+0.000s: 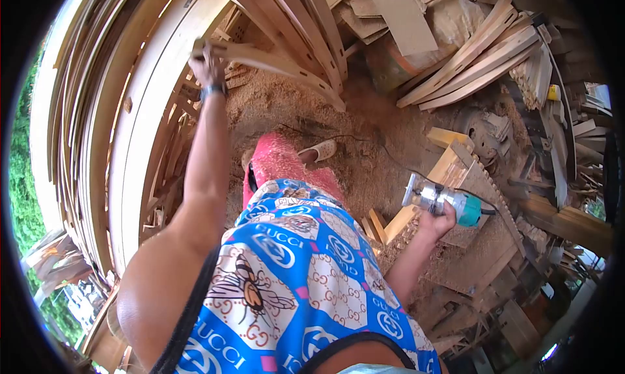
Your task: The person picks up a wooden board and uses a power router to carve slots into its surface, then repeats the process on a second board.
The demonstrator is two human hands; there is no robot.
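My left hand (208,65) is stretched out at the upper left, slightly blurred, with its fingers closed on the end of a curved wooden slat (280,63). The slat reaches rightward from it over the sawdust, and small slots show near its far end. On the right side, my right hand (439,221) wraps round the body of a trim router (449,201), silver with a teal motor end. Its flat base plate points left, and a dark cord is nearby. Beneath the router is a wooden workbench (478,198) dusted with sawdust.
Long boards (146,107) are stacked along the left. Slotted curved slats (482,58) lie in a pile at the upper right beside a plastic sack (456,22). Sawdust (260,113) covers the ground round my feet, and a cord (390,156) crosses it.
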